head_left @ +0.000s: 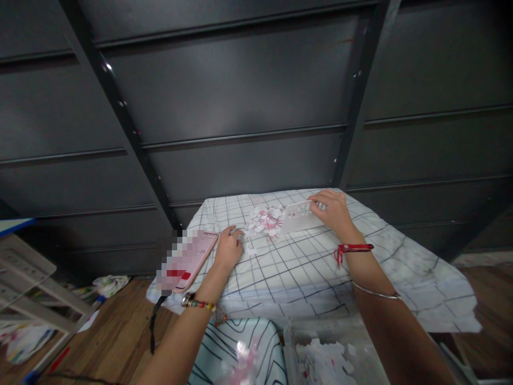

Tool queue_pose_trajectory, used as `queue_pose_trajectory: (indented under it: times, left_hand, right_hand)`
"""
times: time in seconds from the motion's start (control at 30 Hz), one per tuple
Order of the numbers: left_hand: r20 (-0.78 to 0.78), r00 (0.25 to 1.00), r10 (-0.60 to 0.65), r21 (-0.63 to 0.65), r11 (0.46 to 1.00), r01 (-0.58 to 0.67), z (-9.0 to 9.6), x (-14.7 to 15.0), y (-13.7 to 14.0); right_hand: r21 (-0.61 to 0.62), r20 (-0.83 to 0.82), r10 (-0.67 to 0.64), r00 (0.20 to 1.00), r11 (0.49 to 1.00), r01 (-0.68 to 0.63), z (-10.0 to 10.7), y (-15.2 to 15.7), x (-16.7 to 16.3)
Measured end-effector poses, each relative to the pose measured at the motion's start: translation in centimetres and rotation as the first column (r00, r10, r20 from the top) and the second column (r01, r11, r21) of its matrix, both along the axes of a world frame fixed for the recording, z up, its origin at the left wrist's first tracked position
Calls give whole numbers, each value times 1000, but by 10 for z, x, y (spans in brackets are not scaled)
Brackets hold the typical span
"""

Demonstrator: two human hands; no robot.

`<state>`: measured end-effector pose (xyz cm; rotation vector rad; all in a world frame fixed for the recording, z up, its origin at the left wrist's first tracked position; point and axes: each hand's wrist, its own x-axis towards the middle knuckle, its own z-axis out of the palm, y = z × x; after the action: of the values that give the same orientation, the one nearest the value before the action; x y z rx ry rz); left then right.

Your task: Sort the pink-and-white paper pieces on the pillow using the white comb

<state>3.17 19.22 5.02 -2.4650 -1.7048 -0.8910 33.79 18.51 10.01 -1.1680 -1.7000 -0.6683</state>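
Observation:
My right hand (pixel 332 208) is closed on the upper right edge of a white slotted plastic piece (pixel 298 218), which stands upright on the checked cloth (pixel 276 278). The piece has a row of holes near its top; I cannot tell whether it is one side of a small basket. Against its left end lies a heap of small white and pink paper scraps (pixel 266 220). My left hand (pixel 229 248) rests on the cloth left of the heap, fingers stretched out and holding nothing. A few loose scraps (pixel 251 251) lie just right of it.
A pink-cased phone (pixel 196 259) lies left of my left hand. Below the table's front edge are a clear bin (pixel 292 342) of paper scraps and a light-blue patterned surface (pixel 268 342) with a shiny plastic bag (pixel 242 363). Dark panels (pixel 240 96) rise behind the table.

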Motion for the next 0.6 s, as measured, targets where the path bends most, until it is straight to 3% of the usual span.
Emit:
queue_pose_trajectory:
  times: [0.2, 0.43, 0.6]
  left_hand:
    - [18, 1000, -9, 14, 1000, 8, -2, 0, 1]
    - [9, 1000, -13, 27, 1000, 13, -4, 0, 3]
    - [-23, 1000, -6, 19, 1000, 7, -3, -1, 3]
  right_hand:
    - [31, -98, 17, 995, 999, -14, 3, -2, 4]
    - [-6, -9, 42, 999, 999, -42, 1, 0, -11]
    - [-15, -62, 29, 998, 999, -30, 0, -1, 8]
